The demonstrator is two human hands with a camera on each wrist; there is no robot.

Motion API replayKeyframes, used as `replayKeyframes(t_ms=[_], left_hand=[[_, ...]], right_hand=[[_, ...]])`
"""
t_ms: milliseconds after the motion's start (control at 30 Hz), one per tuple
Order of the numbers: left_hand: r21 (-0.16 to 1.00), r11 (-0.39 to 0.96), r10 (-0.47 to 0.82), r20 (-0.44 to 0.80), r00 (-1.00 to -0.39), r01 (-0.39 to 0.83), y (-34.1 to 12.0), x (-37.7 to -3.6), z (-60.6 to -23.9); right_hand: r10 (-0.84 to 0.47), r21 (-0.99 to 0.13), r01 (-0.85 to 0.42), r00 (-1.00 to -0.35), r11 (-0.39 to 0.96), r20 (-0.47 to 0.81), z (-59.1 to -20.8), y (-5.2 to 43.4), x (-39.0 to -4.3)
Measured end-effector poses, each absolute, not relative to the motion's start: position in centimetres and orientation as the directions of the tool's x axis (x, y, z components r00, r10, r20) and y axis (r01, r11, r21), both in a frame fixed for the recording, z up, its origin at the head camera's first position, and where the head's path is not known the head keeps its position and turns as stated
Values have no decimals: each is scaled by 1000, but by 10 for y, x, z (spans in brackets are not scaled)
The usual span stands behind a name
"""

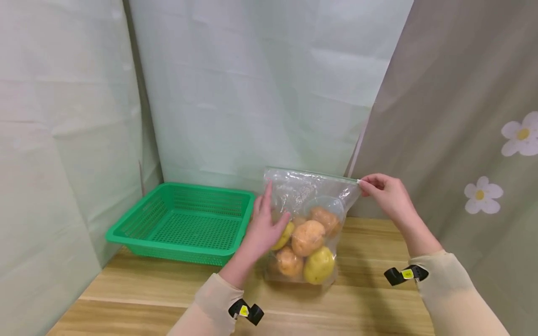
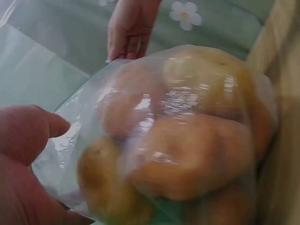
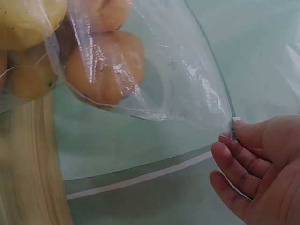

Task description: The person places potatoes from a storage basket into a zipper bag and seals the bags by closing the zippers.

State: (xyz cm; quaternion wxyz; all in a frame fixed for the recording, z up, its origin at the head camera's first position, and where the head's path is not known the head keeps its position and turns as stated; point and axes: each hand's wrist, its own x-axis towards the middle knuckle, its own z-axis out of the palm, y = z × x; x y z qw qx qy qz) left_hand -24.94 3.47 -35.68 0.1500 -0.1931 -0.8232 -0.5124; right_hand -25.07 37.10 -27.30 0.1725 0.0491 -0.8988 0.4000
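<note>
A clear zip bag (image 1: 294,186) stands upright on the wooden table, with several yellow and orange-brown potatoes (image 1: 308,238) inside. Its top edge carries a green zip strip. At the right end of that strip, my right hand (image 1: 388,193) pinches the small white slider (image 3: 236,119) between thumb and fingertips. My left hand (image 1: 265,226) rests against the bag's left side, fingers extended and thumb spread apart over the front. In the left wrist view, the thumb and the fingers of the left hand (image 2: 28,164) stand apart at the plastic; some fingertips are hidden.
A green plastic basket (image 1: 178,252) with slotted walls stands left of the bag, close to the left hand. Pale cloth (image 1: 260,93) hangs behind the table, and a grey-brown cloth with white flowers (image 1: 483,195) hangs to the right. The wooden tabletop (image 1: 168,284) extends in front.
</note>
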Motion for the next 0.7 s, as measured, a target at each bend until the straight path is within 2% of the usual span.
replayKeyframes(t_ms=[233, 400, 700], left_hand=[[758, 515, 219, 335, -917, 400, 37, -244, -374], [759, 526, 237, 302, -923, 384, 38, -247, -378], [766, 504, 257, 309, -916, 400, 44, -268, -382]], right_hand=[[26, -723, -235, -943, 650, 330, -291, 368, -269], [-54, -749, -232, -966, 621, 255, -311, 360, -271], [-244, -898, -153, -968, 413, 53, -352, 336, -255]])
